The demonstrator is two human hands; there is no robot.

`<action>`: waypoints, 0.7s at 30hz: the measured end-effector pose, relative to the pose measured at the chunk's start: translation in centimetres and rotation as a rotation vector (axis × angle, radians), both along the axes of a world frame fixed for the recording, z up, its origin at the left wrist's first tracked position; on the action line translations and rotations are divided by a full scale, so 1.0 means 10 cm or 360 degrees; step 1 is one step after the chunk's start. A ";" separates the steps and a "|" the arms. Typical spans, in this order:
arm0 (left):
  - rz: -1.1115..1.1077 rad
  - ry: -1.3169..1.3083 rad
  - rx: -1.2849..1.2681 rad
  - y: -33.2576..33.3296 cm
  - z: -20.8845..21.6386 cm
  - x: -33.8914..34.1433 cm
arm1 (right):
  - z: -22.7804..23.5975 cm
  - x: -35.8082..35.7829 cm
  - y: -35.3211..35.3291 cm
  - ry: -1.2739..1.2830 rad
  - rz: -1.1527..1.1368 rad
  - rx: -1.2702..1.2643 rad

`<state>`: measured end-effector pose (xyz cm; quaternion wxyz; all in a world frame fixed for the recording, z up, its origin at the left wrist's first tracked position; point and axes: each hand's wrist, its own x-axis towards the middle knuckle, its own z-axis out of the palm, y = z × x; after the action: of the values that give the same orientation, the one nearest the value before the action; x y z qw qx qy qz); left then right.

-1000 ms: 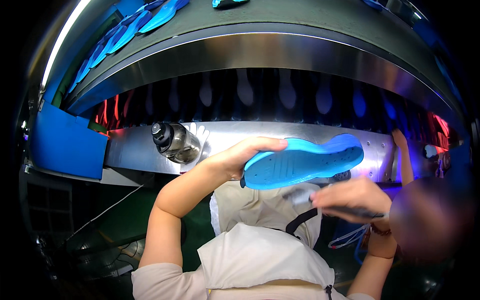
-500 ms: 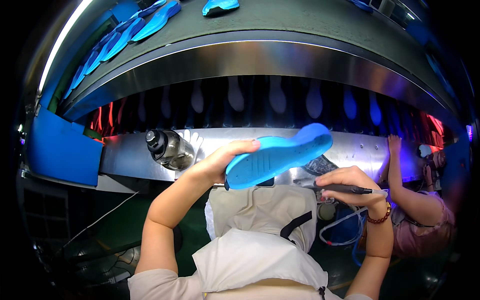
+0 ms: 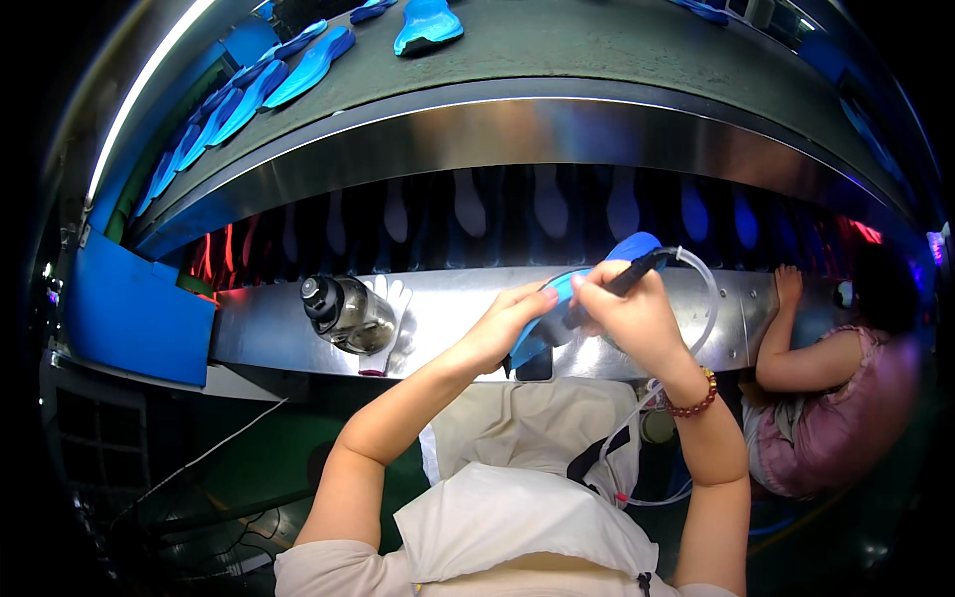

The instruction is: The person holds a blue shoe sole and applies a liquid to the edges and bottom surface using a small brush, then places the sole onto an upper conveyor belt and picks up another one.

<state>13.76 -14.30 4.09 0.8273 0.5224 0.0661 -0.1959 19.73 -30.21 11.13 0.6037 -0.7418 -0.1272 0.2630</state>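
A blue shoe sole is held up over the metal ledge, tilted so that its side edge faces up. My left hand grips it near the heel end, thumb on top. My right hand is closed around a dark pen-shaped tool with a clear hose looping from its upper end. The tool's tip points down at the sole's near side; fingers partly hide the contact. Part of the sole's far end shows beyond my right hand.
On the metal ledge stand a dark clear bottle and a white glove. A dark flat object lies at the near edge. More soles rest on the grey-green belt. Another person sits at right.
My right hand has moved up and left, bringing the tool onto the sole. The sole has been turned from its flat face to its edge. The hose now loops beside my right wrist.
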 end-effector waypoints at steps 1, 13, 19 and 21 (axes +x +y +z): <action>0.0012 -0.0074 0.0075 -0.02 0.04 0.00 | 0.00 0.06 -0.01 -0.0007 -0.0042 -0.0039; 0.0243 0.0446 -0.0615 0.05 -0.09 -0.08 | -0.39 0.30 -0.33 -0.0319 -0.0589 0.0094; 0.0344 0.0492 -0.0746 -0.16 0.03 -0.09 | -0.93 0.15 -0.30 -0.0884 -0.0425 -0.0240; 0.0372 0.0511 -0.0698 -0.21 -0.01 -0.08 | -0.84 -0.02 -0.15 -0.0823 -0.0205 -0.0275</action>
<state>12.92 -16.42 4.01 0.9164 0.2823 0.2119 -0.1889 19.55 -31.75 2.77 0.5010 -0.8396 -0.2067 0.0359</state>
